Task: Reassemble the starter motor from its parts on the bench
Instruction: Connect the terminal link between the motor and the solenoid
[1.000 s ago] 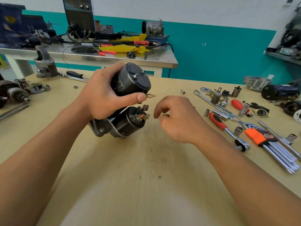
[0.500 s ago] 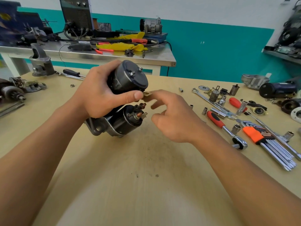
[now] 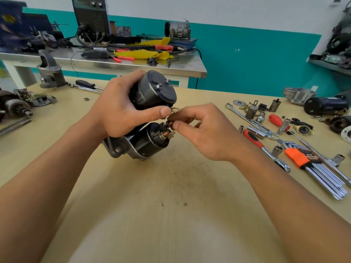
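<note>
My left hand [image 3: 121, 109] grips the dark starter motor [image 3: 152, 95] round its upper body and holds it tilted above the wooden bench [image 3: 171, 186]. Its thumb presses near a flat metal terminal tab [image 3: 175, 110] that sticks out at the motor's side. The solenoid [image 3: 152, 139] with a copper stud [image 3: 166, 133] hangs below. My right hand [image 3: 205, 131] pinches a small brownish part [image 3: 170, 122] between thumb and forefinger, right at the solenoid's upper stud under the tab.
To the right lie a red-handled ratchet [image 3: 264, 149], an orange hex key set [image 3: 311, 164], sockets, a red screwdriver [image 3: 276, 120] and a dark motor housing [image 3: 324, 105]. Other starter parts [image 3: 17, 105] sit at the left. A steel table [image 3: 106, 61] stands behind.
My right hand has moved left from open bench space to the tab and now pinches a small part at the solenoid stud. My left hand keeps holding the motor.
</note>
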Demonstrator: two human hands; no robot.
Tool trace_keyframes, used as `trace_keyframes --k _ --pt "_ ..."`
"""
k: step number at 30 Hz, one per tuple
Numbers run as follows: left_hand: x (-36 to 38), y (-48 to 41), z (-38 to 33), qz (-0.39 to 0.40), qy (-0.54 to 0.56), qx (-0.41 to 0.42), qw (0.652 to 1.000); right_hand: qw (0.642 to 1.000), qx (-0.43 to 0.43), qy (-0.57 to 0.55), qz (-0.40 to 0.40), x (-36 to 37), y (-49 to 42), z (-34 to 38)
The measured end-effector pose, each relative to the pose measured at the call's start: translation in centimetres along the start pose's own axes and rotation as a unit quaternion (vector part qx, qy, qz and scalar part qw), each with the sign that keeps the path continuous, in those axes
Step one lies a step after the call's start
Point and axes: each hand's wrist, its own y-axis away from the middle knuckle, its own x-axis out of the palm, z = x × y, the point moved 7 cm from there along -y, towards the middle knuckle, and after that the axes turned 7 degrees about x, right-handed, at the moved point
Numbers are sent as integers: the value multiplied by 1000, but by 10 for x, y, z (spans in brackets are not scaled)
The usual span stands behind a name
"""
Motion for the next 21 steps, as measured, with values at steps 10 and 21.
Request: trace_keyframes --k 10,21 --pt "1 -1 0 -3 0 -5 1000 994 -17 107 5 7 -3 4" --pt "2 -2 2 -3 -6 -12 1000 976 -21 209 55 16 -1 12"
